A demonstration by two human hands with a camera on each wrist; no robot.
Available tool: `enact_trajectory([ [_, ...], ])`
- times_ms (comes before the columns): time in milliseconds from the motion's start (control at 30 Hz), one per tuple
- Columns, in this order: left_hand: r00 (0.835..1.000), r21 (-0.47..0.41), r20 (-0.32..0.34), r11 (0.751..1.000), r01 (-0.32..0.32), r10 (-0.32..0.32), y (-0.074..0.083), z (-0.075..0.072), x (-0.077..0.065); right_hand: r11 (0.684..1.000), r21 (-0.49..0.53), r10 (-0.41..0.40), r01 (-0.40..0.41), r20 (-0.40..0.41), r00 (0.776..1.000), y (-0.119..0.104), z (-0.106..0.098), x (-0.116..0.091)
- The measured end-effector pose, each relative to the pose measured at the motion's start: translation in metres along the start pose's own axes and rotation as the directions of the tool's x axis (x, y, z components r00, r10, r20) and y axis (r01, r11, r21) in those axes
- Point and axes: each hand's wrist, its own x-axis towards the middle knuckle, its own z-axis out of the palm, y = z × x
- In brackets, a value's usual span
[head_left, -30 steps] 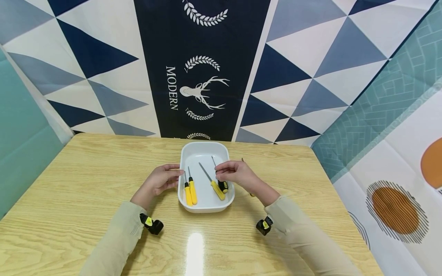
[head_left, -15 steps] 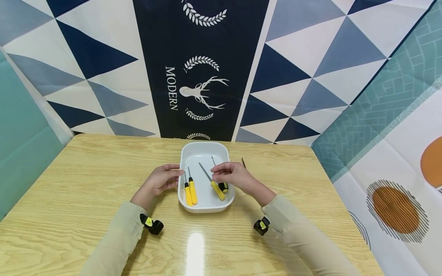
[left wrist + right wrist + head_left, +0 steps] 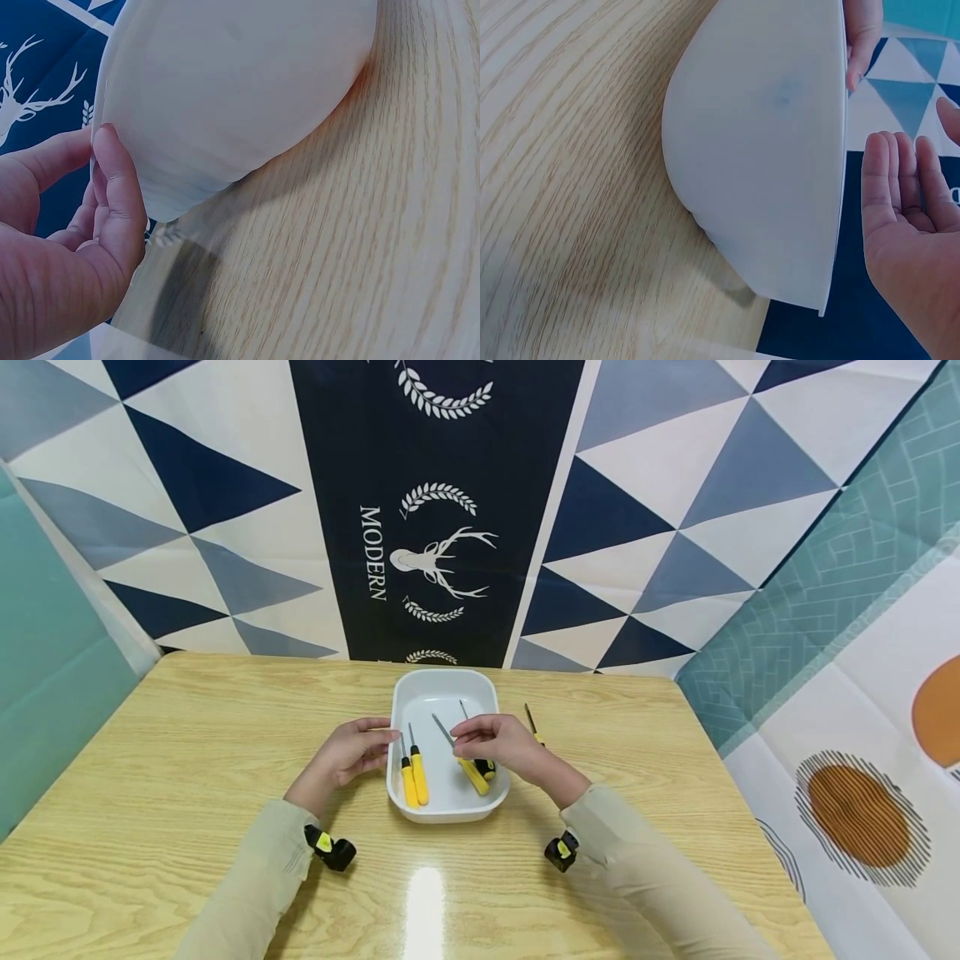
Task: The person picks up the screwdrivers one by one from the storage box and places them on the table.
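A white rectangular tray (image 3: 442, 811) stands on the table, with several screwdrivers lying in it. My left hand (image 3: 358, 748) pinches its left rim between thumb and fingers, as the left wrist view shows at the rim (image 3: 101, 94). Two slim yellow screwdrivers (image 3: 418, 779) lie side by side along the left wall. My right hand (image 3: 504, 745) hovers over the tray's right side, fingers extended and nothing held; the right wrist view shows the hand (image 3: 911, 202) above the rim. Below it lie a diagonal yellow-handled screwdriver (image 3: 474, 775) and a black-and-yellow one (image 3: 489, 769), partly hidden.
Right of the tray, another screwdriver (image 3: 532, 720) lies on the wooden table (image 3: 225, 760), its handle hidden behind my right wrist. A patterned cloth (image 3: 442, 485) hangs behind the table's far edge. Each wrist carries a small black camera (image 3: 330, 849).
My right hand has shifted slightly left over the tray, uncovering more of the screwdriver on the table. The left hand and tray have stayed put.
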Motion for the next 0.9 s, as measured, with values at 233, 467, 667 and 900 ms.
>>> enact_trajectory([
  [233,1.000,0.004,-0.010,1.000,0.004,-0.004,-0.0001,0.0006,0.0007,1.000,-0.005,0.018,-0.018,0.007,1.000,-0.0003,0.0020,0.0018],
  [467,1.000,0.007,-0.017,1.000,0.004,-0.004,0.0002,0.0010,-0.0006,1.000,-0.008,0.026,-0.026,0.000,1.000,-0.0006,0.0031,0.0022],
  [667,1.000,0.007,-0.020,1.000,0.005,-0.005,0.0007,0.0017,0.0000,1.000,-0.010,0.022,-0.022,0.008,1.000,-0.0015,0.0060,0.0034],
  [900,1.000,0.006,-0.017,1.000,0.008,-0.008,0.0009,0.0016,0.0005,0.999,-0.020,0.032,-0.032,0.009,0.999,-0.0013,0.0085,0.0050],
])
